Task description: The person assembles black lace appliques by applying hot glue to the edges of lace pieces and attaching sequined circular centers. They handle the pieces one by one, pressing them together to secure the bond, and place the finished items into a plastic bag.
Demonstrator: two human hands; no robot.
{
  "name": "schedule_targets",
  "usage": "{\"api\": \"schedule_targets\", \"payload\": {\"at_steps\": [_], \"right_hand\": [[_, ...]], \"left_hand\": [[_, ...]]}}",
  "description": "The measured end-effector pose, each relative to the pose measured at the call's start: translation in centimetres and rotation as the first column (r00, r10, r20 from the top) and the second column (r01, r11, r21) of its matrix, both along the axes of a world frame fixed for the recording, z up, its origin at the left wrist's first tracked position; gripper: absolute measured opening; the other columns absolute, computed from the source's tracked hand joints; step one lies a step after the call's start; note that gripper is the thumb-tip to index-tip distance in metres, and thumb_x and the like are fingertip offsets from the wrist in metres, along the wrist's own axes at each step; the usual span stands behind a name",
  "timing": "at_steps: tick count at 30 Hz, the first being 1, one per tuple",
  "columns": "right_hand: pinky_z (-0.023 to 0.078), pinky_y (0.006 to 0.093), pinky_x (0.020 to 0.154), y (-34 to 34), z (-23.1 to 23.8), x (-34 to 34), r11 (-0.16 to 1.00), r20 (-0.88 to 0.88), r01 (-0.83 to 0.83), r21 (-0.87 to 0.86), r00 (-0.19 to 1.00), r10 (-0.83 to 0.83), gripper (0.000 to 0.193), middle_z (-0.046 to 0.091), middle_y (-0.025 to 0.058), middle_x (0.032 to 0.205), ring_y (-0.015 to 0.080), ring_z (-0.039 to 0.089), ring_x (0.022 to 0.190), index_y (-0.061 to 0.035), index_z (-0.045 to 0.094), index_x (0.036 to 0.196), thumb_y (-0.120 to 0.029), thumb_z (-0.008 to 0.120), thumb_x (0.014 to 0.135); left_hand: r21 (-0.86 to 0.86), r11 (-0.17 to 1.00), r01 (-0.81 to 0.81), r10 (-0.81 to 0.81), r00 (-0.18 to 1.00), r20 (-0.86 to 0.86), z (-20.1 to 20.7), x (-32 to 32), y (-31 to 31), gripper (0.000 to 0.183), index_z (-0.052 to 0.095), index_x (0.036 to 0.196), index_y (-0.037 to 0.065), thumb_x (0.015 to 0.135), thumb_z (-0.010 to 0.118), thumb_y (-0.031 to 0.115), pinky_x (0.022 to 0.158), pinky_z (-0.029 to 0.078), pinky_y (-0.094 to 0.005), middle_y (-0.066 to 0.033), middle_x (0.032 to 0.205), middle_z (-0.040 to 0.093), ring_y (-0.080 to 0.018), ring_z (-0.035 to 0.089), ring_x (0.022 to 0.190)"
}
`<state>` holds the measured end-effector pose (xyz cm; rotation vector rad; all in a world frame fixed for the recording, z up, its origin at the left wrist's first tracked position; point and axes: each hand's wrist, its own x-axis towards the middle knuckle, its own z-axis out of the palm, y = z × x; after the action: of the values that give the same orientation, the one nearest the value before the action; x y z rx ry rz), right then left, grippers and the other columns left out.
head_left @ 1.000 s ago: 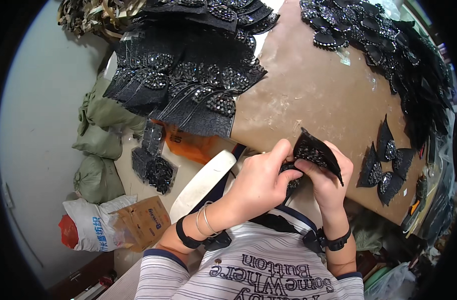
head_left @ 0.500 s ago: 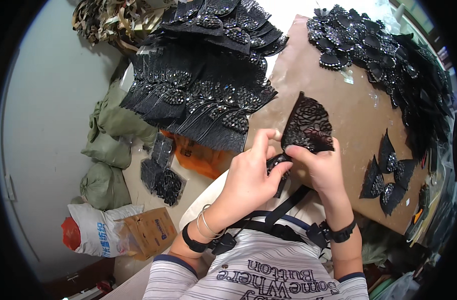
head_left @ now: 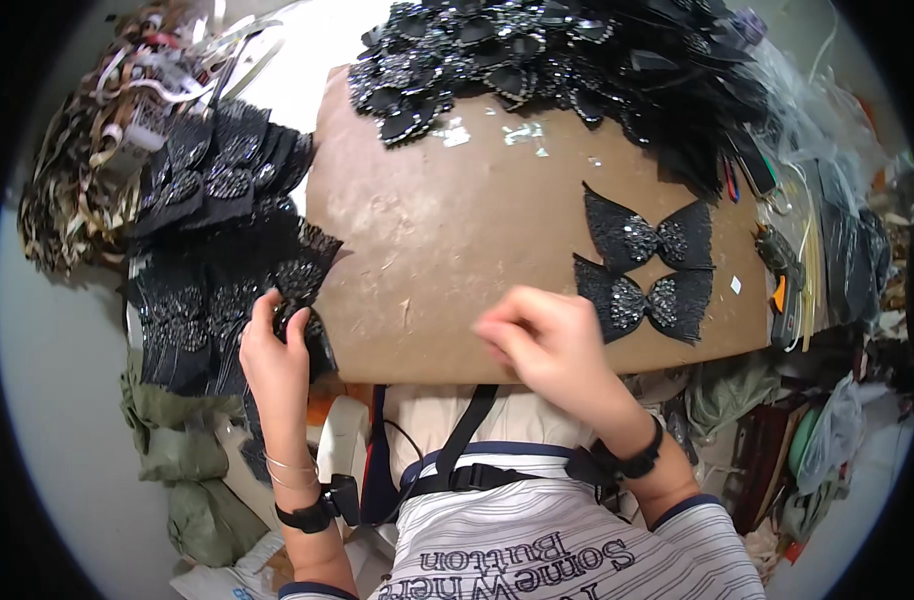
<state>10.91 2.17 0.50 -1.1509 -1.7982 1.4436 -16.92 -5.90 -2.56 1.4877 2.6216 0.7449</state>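
Observation:
My left hand [head_left: 274, 345] is at the near right edge of a spread of black beaded fabric pieces [head_left: 192, 315]. Its thumb and index finger are apart, and a beaded piece lies against the fingertips. Over the front part of the brown tabletop [head_left: 417, 240] hovers my right hand [head_left: 547, 345], its fingers curled in and slightly blurred. Nothing shows in it. To its right lie two black bow-shaped pieces with beaded centres, a far bow [head_left: 617, 225] and a near bow [head_left: 627, 305].
A heap of black beaded pieces [head_left: 497, 65] covers the table's far side. Another beaded stack [head_left: 217, 165] stands at the left, beside tangled ribbon strips [head_left: 102, 140]. A glue gun [head_left: 777, 255] and clear plastic bags [head_left: 807, 110] are at the right. Green sacks [head_left: 202, 510] stand at lower left.
The black lace piece is no longer held between both hands. My left hand has moved to the beaded pieces at the left, and the hands are apart. The view has turned toward the table.

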Motion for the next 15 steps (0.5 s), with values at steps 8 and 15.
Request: {"api": "schedule_targets", "payload": {"at_steps": [8,15], "right_hand": [[0.048,0.0202,0.051,-3.7,-0.7,12.8,0.851,-0.064,0.421,-0.314,0.885,-0.461,0.022,0.066,0.0054,0.064,0.0081,0.062,0.056,0.0033,0.068,0.084,-0.013,0.058,0.096],[0.047,0.0206,0.052,-3.6,-1.8,15.2,0.837,-0.104,0.370,-0.404,0.890,-0.444,0.028,0.065,0.0050,0.063,0.0077,0.060,0.057,0.0044,0.070,0.083,-0.018,0.060,0.097]], "left_hand": [[0.019,0.997,-0.068,0.067,0.814,-0.577,2.9,4.1,1.7,0.053,0.057,0.124,0.010,0.075,0.076,0.011,0.091,0.041,-0.0460,-0.0122,0.125,0.051,-0.0333,0.052,0.113],[0.226,0.527,0.820,-0.841,0.540,0.000,5.0,22.8,15.2,0.012,0.066,0.097,0.005,0.086,0.063,0.006,0.081,0.045,-0.0410,-0.0119,0.096,0.063,-0.0317,0.059,0.097]]}}
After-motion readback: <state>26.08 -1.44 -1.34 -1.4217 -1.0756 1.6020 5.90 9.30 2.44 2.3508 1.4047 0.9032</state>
